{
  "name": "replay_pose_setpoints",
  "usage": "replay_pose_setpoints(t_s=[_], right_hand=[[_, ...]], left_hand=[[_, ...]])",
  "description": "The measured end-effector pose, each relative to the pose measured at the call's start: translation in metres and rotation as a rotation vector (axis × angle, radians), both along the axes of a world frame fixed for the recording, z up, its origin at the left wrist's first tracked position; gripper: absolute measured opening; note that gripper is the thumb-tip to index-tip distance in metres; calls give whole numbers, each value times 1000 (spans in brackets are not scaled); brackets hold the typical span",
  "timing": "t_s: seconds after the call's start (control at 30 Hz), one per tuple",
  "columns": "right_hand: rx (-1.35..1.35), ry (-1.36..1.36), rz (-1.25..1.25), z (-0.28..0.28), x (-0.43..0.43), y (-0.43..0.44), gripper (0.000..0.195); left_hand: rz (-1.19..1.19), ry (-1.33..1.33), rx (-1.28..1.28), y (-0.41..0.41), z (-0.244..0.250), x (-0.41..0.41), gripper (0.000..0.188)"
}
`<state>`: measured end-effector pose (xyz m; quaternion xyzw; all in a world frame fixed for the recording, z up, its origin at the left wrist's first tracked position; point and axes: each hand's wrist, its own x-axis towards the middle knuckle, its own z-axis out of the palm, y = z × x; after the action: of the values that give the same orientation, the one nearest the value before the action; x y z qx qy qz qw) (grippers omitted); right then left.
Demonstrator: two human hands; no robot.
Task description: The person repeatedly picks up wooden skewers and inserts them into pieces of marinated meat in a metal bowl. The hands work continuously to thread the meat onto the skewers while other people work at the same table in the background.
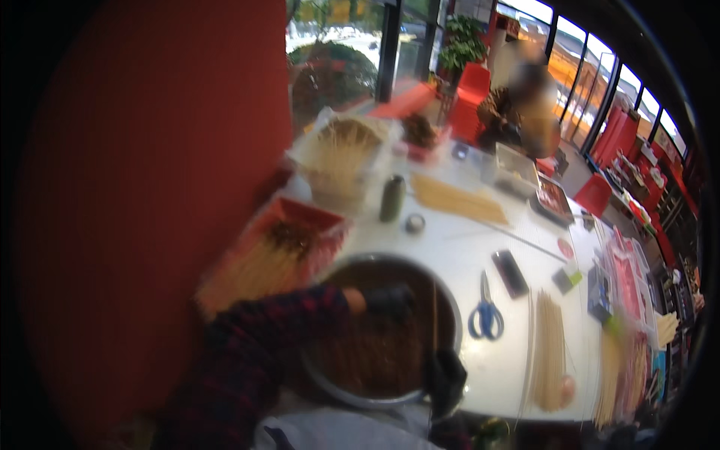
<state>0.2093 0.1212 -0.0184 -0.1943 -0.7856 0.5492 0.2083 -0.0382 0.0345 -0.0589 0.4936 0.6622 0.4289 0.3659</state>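
A wide round metal basin (455, 315) with dark brown contents (377, 360) stands before me at the table's near edge. Over it reaches my left hand (391, 304), in a black glove below a dark plaid sleeve. Its fingers blur into the dark contents, so I cannot tell what they hold. At the basin's right rim is my right hand (445, 379), also black-gloved, closed around a thin wooden skewer (435, 315). The skewer points away from me across the basin's right side. To the left, a red plastic basket (332, 225) holds many skewers with dark pieces at their far ends.
Blue-handled scissors (486, 320), a phone (511, 273) and a bundle of bare skewers (549, 354) lie to the right. Farther back are a green bottle (392, 198), a lined basket of skewers (343, 146) and a clear plastic tub (516, 169). A person (529, 107) sits beyond.
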Motion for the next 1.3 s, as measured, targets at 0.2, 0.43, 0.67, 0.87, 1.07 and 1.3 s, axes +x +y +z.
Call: replay_pose_setpoints(t_s=[0.2, 0.43, 0.67, 0.87, 1.07, 1.3], right_hand=[[-189, 97, 1, -2, -4, -8, 13], [-219, 56, 33, -1, -4, -5, 28], [-171, -44, 169, -5, -1, -12, 35], [-189, -86, 201, 4, -6, -21, 37], [-137, -124, 217, -4, -5, -15, 37], [-144, -113, 217, -2, -7, -17, 37]], left_hand=[[63, -732, 89, -36, 27, -13, 24], [208, -1181, 339, -51, 22, 3, 24], [275, -1180, 440, -35, 8, 5, 25], [348, -896, 475, -23, -46, -17, 18], [493, -1311, 477, -15, -17, 1, 13], [345, -1138, 605, -22, -38, -9, 18]])
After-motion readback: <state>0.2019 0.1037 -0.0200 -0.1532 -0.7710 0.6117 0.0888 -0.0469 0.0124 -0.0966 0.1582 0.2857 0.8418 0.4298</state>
